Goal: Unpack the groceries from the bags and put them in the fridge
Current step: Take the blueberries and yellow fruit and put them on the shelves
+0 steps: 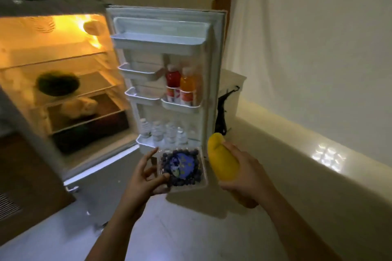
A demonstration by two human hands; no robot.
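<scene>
Both forearms reach forward and slightly inward toward the open fridge [63, 82], which stands low in front of the person with its door [167, 74] swung wide to the right.

The left hand [146, 178] holds a clear box of blueberries [182, 167] roughly level, just below the door's bottom rack. The thumb lies over the box's near left corner, and the palm supports it from underneath. The other fingers [148, 155] are spread loosely beside the left edge, so this grip is partly open, pinching the box rather than wrapping it.

The right hand [241, 174] is closed around a yellow fruit [222, 159], probably a mango, held tilted with its rounded tip pointing up and away. The thumb presses on its upper side near the tip, and the fingers curl beneath. Fruit and box sit just beside each other without clearly touching.

On the door, a red bottle [172, 82] and an orange bottle [187, 86] stand side by side in a middle rack, and water bottles [163, 131] fill the bottom rack. Inside the lit fridge, a dark round item [57, 85] rests on a glass shelf; it is too blurred to identify.
</scene>
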